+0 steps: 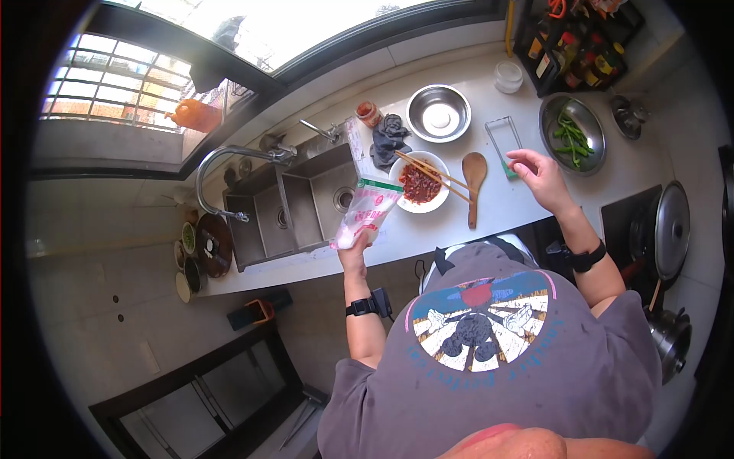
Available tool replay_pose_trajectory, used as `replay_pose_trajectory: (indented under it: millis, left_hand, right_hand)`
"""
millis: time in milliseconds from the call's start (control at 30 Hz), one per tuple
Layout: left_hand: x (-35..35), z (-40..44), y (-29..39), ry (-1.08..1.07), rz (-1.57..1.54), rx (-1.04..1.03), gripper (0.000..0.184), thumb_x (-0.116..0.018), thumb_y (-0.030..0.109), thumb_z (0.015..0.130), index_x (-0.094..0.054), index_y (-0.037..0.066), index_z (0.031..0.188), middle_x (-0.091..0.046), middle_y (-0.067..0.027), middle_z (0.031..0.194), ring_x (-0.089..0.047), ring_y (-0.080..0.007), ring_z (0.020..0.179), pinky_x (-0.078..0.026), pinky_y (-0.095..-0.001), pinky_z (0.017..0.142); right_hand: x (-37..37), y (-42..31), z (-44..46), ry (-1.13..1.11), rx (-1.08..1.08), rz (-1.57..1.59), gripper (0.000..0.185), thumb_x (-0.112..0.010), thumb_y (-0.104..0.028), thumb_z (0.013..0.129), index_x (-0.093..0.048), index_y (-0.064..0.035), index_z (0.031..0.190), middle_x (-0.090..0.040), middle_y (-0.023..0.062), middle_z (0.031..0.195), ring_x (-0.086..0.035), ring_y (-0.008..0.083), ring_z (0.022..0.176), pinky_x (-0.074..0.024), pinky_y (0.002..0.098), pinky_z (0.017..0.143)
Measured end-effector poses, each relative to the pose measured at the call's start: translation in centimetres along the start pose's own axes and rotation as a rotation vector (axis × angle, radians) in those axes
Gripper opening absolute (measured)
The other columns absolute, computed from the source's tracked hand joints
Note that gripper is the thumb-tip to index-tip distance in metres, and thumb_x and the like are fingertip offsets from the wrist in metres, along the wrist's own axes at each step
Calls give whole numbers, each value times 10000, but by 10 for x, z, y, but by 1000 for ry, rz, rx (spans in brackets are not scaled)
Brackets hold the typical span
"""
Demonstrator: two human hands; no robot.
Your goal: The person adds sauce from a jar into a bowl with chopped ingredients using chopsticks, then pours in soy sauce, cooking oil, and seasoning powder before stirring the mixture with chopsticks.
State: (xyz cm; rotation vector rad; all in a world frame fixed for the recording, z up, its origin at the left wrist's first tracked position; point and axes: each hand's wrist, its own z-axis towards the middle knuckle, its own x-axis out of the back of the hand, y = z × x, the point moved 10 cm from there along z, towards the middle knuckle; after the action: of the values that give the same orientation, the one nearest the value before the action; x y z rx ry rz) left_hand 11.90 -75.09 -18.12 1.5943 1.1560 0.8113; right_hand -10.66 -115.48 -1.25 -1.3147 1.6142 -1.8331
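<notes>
My left hand (354, 252) is closed around the lower part of a clear plastic bag (367, 210) with pink print, a green band across its top and white contents at the bottom. The bag stands tilted beside a white bowl (440, 200) of dark red, chunky sauce, with chopsticks (432, 170) lying across the rim. My right hand (541, 180) hovers over the counter, fingers loosely bent and apart, with nothing visible in them. Close to its fingertips lies a see-through rectangular object (502, 138) with a green end. A wooden spoon (473, 180) rests between the two hands.
Behind the white bowl are a steel bowl (414, 115) with something white inside, a dark cloth (390, 138) and a jar (368, 114). Green peppers fill part of a metal basin (599, 157) at right. A double sink (310, 187) lies left, a lidded pan (673, 229) far right.
</notes>
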Motion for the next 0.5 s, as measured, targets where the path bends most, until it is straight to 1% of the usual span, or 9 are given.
replay_pose_trajectory:
  millis: [67,133,267,333,367,433,467,500]
  left_hand:
    - [-2,-1,0,0,3,3,468,-718,79,773,-539,38,1203,-635,-76,1077,-632,-184,921,-532,-281,655]
    - [-5,-3,3,7,11,-8,468,-700,108,787,-534,33,1218,-634,-64,1070,-626,-158,892,-501,-262,659]
    - [-8,-2,1,8,-1,-3,465,-695,105,794,-528,38,1224,-633,-60,1065,-624,-156,881,-496,-254,647]
    - [-7,0,-9,5,-133,37,436,-682,62,803,-531,49,1212,-623,-74,1109,-636,-178,903,-540,-270,628]
    - [-6,0,-11,0,-132,34,436,-682,62,803,-531,49,1212,-623,-74,1109,-636,-178,903,-540,-270,628]
    - [-14,-4,-18,-28,-399,97,436,-682,101,821,-523,62,1225,-602,-78,1163,-612,-194,976,-544,-314,736]
    - [-17,-6,-18,-39,-399,92,436,-682,101,821,-523,62,1225,-602,-78,1163,-612,-194,976,-544,-314,736]
    - [-28,-7,-20,-117,-593,116,439,-686,136,824,-522,69,1226,-590,-73,1187,-585,-207,1030,-516,-341,819]
  right_hand:
    - [1,2,-1,3,2,9,251,-562,-92,887,-613,-4,1116,-672,74,925,-614,118,869,-474,253,799]
    - [0,4,-1,7,6,17,250,-563,-91,886,-614,-4,1114,-673,74,924,-615,118,870,-474,253,800]
    - [0,3,-3,16,22,35,250,-566,-88,885,-613,2,1114,-673,74,924,-616,117,871,-477,252,794]
    - [0,2,-5,22,28,33,250,-566,-87,885,-612,6,1113,-673,75,923,-617,116,871,-478,251,789]
    - [1,1,-5,27,26,46,245,-569,-95,880,-619,2,1100,-678,89,920,-627,130,859,-484,260,779]
    - [0,0,-7,39,25,59,241,-572,-103,875,-626,-2,1087,-684,103,916,-637,143,847,-489,268,768]
    - [-3,3,-6,25,11,87,236,-571,-94,873,-626,-1,1084,-684,102,916,-637,147,848,-490,269,770]
    - [-5,5,-6,17,-3,112,232,-569,-85,872,-627,-1,1080,-684,102,916,-638,150,849,-491,270,772]
